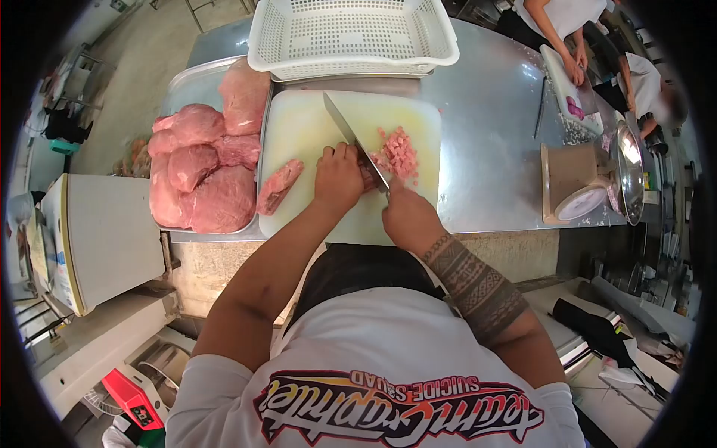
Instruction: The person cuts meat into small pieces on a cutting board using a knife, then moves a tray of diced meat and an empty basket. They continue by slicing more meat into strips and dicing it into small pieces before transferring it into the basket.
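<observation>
My right hand (pixel 411 216) is closed round the handle of a kitchen knife (pixel 349 133), whose long blade points up and to the left across the white cutting board (pixel 299 123). Curled fingers of my left hand (pixel 337 178) press on a piece of raw meat (pixel 370 179), mostly hidden by the hand and blade. Just right of the blade lies a heap of small diced meat (pixel 399 154). A separate strip of raw meat (pixel 280 187) rests at the board's left edge, apart from both hands.
A metal tray (pixel 175 82) of large raw meat pieces stands left of the board. Beyond it sits a white perforated basket (pixel 351 67). To the right are a weighing scale (pixel 571 179) and another person's hands at a second cutting board (pixel 556 71).
</observation>
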Available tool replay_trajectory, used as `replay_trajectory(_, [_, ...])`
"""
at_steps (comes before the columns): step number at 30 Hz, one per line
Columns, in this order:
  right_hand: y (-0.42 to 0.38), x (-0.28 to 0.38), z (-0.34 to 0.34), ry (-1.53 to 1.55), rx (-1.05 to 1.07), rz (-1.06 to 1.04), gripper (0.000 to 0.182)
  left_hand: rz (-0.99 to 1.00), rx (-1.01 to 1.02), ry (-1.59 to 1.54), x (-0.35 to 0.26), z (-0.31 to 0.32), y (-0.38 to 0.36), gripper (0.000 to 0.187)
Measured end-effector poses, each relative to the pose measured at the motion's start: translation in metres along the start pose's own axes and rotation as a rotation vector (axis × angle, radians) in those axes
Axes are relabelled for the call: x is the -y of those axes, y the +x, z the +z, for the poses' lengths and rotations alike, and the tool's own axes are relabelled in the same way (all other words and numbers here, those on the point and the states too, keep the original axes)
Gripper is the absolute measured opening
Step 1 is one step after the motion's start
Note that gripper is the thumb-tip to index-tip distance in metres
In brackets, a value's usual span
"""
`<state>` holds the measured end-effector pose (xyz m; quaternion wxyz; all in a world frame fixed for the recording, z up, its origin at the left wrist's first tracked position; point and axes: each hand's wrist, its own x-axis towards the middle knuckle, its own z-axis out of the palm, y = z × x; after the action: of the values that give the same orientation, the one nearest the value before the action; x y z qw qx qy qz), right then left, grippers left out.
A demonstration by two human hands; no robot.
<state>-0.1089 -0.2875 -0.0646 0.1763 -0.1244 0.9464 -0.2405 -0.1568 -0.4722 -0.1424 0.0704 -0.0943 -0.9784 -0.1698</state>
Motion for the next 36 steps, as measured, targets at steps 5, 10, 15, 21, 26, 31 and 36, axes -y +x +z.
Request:
replay_trajectory(5, [0.010, -0.007, -0.012, -0.046, -0.025, 0.050, 0.031, 0.037, 0.012, -0.107, 0.006, -0.020, 0.000, 0.024])
replay_trajectory(10, [-0.034, 0.003, -0.033, -0.134, 0.060, 0.110, 0.033, 0.092, 0.005, -0.021, 0.011, -0.014, -0.008, 0.024])
replay_trajectory(15, [-0.048, 0.019, -0.038, -0.076, 0.118, 0.085, 0.033, 0.086, -0.046, -0.042, 0.013, -0.006, -0.007, 0.024])
replay_trajectory(21, [0.011, 0.013, -0.006, -0.057, -0.015, 0.025, 0.036, 0.073, -0.026, 0.018, 0.019, 0.004, -0.008, 0.023])
replay_trajectory(26, [-0.039, 0.037, -0.045, -0.069, 0.096, 0.123, 0.035, 0.068, -0.097, -0.038, 0.013, 0.000, -0.014, 0.025])
replay_trajectory(31, [-0.009, 0.017, 0.010, -0.007, 0.004, 0.022, 0.036, -0.011, -0.085, -0.143, 0.009, -0.002, -0.013, 0.028])
replay_trajectory(36, [0.002, 0.021, -0.001, -0.023, -0.067, 0.014, 0.034, -0.078, 0.117, -0.232, 0.028, -0.009, -0.004, 0.025])
